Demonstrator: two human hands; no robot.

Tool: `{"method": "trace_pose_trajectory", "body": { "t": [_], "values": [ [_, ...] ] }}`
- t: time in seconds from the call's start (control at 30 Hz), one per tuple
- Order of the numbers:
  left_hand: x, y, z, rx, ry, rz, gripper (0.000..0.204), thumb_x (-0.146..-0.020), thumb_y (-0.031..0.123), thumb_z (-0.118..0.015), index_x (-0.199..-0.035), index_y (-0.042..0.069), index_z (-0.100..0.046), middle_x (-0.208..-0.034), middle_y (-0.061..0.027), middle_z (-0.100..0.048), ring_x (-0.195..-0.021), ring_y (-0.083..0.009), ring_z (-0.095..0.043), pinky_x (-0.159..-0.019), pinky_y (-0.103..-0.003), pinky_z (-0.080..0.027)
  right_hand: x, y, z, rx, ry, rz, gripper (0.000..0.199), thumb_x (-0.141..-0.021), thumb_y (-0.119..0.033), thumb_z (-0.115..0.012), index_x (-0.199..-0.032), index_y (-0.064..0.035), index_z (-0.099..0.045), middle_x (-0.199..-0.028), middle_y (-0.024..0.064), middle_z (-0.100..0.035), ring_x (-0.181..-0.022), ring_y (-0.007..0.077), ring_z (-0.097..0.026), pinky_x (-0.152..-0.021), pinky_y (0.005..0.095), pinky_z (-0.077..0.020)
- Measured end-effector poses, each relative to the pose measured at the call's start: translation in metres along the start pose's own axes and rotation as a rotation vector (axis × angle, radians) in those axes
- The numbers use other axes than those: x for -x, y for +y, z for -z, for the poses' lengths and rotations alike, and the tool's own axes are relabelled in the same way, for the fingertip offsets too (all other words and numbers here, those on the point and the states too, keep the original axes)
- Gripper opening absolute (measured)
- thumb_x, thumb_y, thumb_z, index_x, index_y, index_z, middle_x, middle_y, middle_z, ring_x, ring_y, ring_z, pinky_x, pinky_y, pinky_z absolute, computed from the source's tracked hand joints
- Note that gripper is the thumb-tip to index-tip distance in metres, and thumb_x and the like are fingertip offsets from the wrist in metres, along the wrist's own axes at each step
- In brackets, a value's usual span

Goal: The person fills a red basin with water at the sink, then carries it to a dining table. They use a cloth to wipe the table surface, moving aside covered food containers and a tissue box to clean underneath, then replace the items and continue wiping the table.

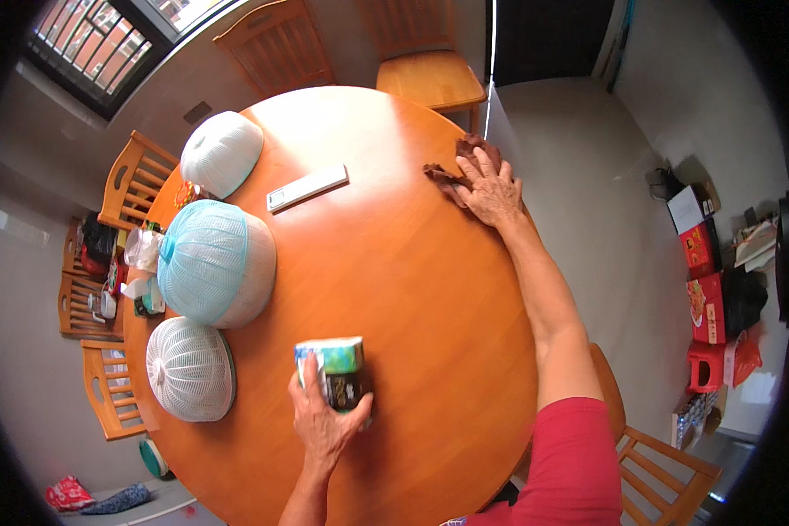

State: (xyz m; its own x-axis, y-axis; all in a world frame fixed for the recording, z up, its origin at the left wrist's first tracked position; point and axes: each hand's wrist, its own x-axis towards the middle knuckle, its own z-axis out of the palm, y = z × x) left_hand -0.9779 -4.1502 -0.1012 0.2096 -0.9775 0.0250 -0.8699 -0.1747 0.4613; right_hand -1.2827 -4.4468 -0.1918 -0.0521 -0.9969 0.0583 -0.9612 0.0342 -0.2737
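Observation:
My right hand (493, 190) presses a dark brown cloth (479, 147) onto the far right edge of the round wooden table (430, 289), its fingers spread over the fabric. Nearer to me, my left hand (321, 419) grips a box-shaped package (345, 386), dark with a green and blue end, around its sides. The package looks slightly blurred, and I cannot tell whether it touches the tabletop. Beyond it lies a long white box (308, 188).
Along the table's left side stand a white dome food cover (223, 153), a blue one (215, 263) and a white mesh one (189, 369). Wooden chairs (419, 79) surround the table. Red boxes (707, 307) and a red stool (705, 366) line the right wall.

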Motion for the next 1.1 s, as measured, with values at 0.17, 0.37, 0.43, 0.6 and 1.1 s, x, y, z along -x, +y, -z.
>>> {"method": "trace_pose_trajectory", "body": {
  "t": [0.17,0.37,0.43,0.6,1.1],
  "values": [
    [-0.058,0.049,-0.040,0.008,0.002,-0.169,0.108,-0.059,0.035,-0.083,-0.150,0.022,-0.025,-0.131,-0.0219,-0.041,-0.115,-0.0420,-0.051,-0.088,-0.051,-0.049,0.055,0.048,0.005,-0.034,0.107,0.116,0.056,-0.085,-0.036,-0.064,-0.138,-0.0278,-0.048,-0.149,0.0032,-0.033,-0.110,0.0377,-0.048,-0.094,0.0467,-0.0465],
    [-0.087,0.086,-0.072,0.008,-0.032,-0.184,0.118,-0.061,0.041,-0.083,-0.153,0.022,-0.011,-0.134,-0.0220,-0.041,-0.115,-0.0432,-0.050,-0.087,-0.053,-0.049,0.153,0.068,0.020,0.004,0.233,0.304,0.059,-0.080,-0.023,-0.067,-0.136,-0.0209,-0.050,-0.147,0.0064,-0.037,-0.125,0.0406,-0.040,-0.102,0.0497,-0.0377],
    [-0.093,0.080,-0.076,0.069,0.027,-0.212,0.125,-0.058,0.046,-0.085,-0.154,0.026,-0.006,-0.139,-0.0264,-0.033,-0.111,-0.0488,-0.049,-0.082,-0.055,-0.050,0.190,0.057,0.031,-0.005,0.206,0.346,0.059,-0.079,-0.019,-0.066,-0.136,-0.0194,-0.051,-0.147,0.0069,-0.038,-0.129,0.0414,-0.037,-0.105,0.0504,-0.0338],
    [-0.072,0.075,-0.060,0.151,0.057,-0.205,0.116,-0.068,0.061,-0.076,-0.154,0.025,-0.007,-0.149,-0.0308,-0.015,-0.132,-0.0500,-0.030,-0.095,-0.060,-0.039,0.299,0.027,0.052,-0.034,0.039,0.417,0.061,-0.075,-0.015,-0.065,-0.135,-0.0154,-0.051,-0.148,0.0104,-0.036,-0.134,0.0440,-0.031,-0.110,0.0535,-0.0271],
    [0.113,-0.203,0.020,-0.278,0.386,0.182,0.066,-0.083,0.025,-0.070,-0.138,0.003,-0.040,-0.141,-0.0232,-0.032,-0.133,-0.0425,-0.029,-0.110,-0.052,-0.030,0.303,-0.212,-0.029,-0.246,-0.098,0.859,0.072,-0.078,-0.043,-0.068,-0.140,-0.0142,-0.046,-0.148,0.0077,-0.040,-0.138,0.0362,-0.030,-0.110,0.0507,-0.0234]
  ]
}}
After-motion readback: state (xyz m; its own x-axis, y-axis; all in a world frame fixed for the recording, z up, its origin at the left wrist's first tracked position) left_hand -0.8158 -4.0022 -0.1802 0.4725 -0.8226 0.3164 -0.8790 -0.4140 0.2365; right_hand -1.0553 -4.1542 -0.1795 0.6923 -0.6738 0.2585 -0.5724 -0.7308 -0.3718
